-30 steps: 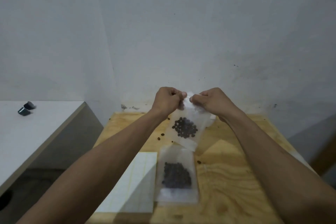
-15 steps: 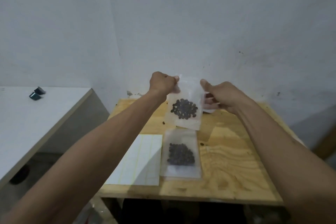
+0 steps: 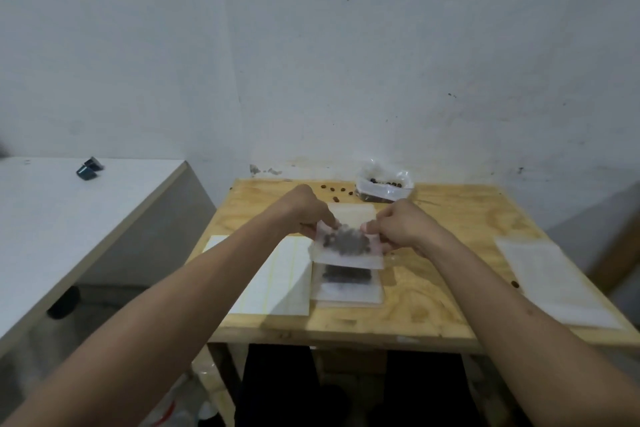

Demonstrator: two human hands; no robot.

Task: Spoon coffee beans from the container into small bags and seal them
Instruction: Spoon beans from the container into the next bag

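— Hands? State of each?

— Left hand (image 3: 304, 215) curled, pinching the upper left edge of a small bag (image 3: 348, 246). Right hand (image 3: 398, 229) curled likewise, pinching the upper right edge. Bag held between them, just above the table (image 3: 450, 253), blurred (motion, by the look of it).

— Contents of that bag?

— Coffee beans (image 3: 346, 241), a dark cluster showing through the translucent plastic. Cannot tell whether the top is sealed.

— Anything under it?

— Second filled bag (image 3: 348, 288), lying flat on the table directly below the held one, partly covered by its lower edge. Dark beans visible inside too.

— Container of beans?

— Clear container (image 3: 382, 185) at the far edge of the table, near the wall, dark beans inside. Loose beans (image 3: 334, 190) scattered on the wood just left of it.

— Rest of the table?

— White sheet (image 3: 273, 281) with faint yellow lines, lying left of the flat bag, touching or nearly so. Stack of empty bags (image 3: 554, 284) on the right side, well apart from the hands. Lone bean (image 3: 515, 284) beside that stack. Off to the left, a separate white table (image 3: 52, 236) with a small dark object (image 3: 88, 168) on it.
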